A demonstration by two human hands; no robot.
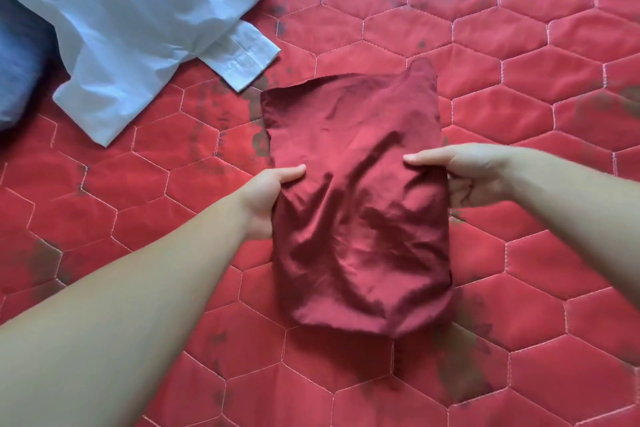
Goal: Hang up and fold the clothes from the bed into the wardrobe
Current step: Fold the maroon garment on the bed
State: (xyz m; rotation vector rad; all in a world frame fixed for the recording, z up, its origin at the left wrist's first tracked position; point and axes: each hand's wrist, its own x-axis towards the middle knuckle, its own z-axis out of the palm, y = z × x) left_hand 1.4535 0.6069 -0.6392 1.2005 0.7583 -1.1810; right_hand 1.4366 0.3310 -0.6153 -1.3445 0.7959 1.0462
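- The left hand [268, 199] shows only its thumb and part of the palm; its fingers lie hidden under the dark red folded garment [356, 204].
- The right hand [474, 173] has its fingertips tucked beneath the same garment's right edge, out of sight.
- Both forearms run off the frame, at lower left and at the right edge.
- The white shirt [138, 21] is cut off by the top and left edges; only one cuff shows whole.
- A blue fabric item [17, 62] at the left edge is mostly cut off and partly covered by the shirt; its kind cannot be told.
- The red quilted bedcover [519, 80] carries a faded dark print, too blurred to read.
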